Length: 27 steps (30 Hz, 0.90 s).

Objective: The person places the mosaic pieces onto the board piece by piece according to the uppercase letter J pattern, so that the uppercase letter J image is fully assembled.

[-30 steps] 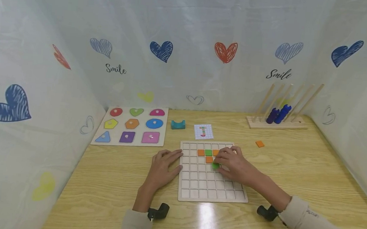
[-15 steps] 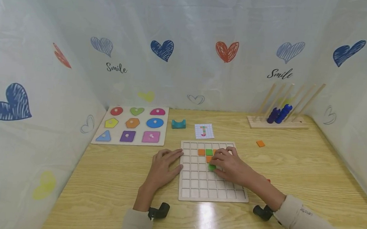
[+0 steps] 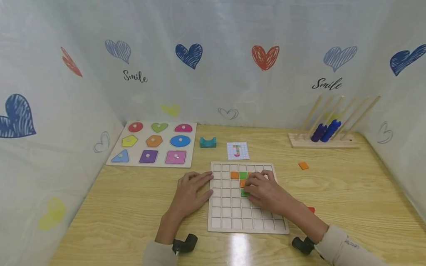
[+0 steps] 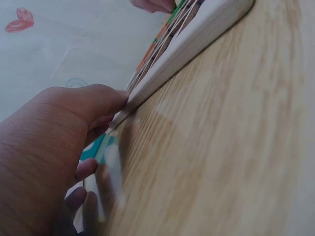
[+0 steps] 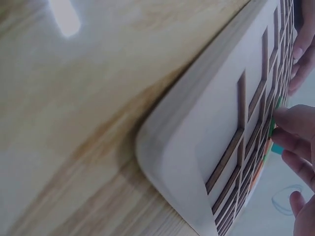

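Observation:
A wooden grid board (image 3: pixel 225 223) lies on the table. Along its left edge rests my left hand (image 3: pixel 189 196), fingers and thumb touching the rim; in the left wrist view the thumb (image 4: pixel 106 101) lies against the board's side. Over the board's middle, my right hand (image 3: pixel 268 192) has thumb and fingertips on a green square tile (image 3: pixel 244 192), low at a cell below an orange tile (image 3: pixel 243 183). In the row above sit another orange tile (image 3: pixel 234 175) and a green tile (image 3: pixel 243 175); a further orange one is partly hidden by the right hand.
A pattern card (image 3: pixel 238 151) lies behind the board. A loose orange tile (image 3: pixel 303 165) is to the right, and a red piece (image 3: pixel 311 209) shows beside the right forearm. Further back are a shape puzzle (image 3: pixel 144 149), a teal block (image 3: pixel 208 142) and a peg stand (image 3: pixel 322 143).
The right hand has moved slightly left with the green tile, which now lies flatter and lines up under the orange tile. The red piece has come into view. The left hand has stayed put.

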Available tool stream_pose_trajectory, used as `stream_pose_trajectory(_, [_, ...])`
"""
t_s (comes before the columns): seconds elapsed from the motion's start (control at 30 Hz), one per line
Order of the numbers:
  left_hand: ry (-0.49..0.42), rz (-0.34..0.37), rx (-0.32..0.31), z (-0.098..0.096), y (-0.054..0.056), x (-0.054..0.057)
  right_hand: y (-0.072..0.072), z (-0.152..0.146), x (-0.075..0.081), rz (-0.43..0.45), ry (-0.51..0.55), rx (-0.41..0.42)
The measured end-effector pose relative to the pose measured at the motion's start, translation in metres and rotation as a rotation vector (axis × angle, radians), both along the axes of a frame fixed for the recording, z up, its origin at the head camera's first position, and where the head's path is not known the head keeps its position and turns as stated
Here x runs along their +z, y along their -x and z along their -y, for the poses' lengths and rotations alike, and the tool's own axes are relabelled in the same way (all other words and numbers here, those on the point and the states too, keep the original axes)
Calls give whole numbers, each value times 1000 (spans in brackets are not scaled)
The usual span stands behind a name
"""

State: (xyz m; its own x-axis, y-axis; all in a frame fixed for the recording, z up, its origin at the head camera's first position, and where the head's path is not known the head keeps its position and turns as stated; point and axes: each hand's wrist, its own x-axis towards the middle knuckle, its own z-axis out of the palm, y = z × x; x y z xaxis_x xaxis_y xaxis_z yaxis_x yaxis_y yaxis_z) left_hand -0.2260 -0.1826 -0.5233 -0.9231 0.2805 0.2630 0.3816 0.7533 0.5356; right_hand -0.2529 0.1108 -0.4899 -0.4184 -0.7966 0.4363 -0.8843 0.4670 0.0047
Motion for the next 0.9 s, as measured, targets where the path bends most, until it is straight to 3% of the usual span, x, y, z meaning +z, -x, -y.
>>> stream_pose_trajectory(0.37, [6, -3, 6, 0, 1, -2, -2, -7, 7, 127, -11, -70])
stream_pose_trajectory(0.9, [14, 1, 13, -1, 1, -3, 4, -40, 15, 174, 22, -151])
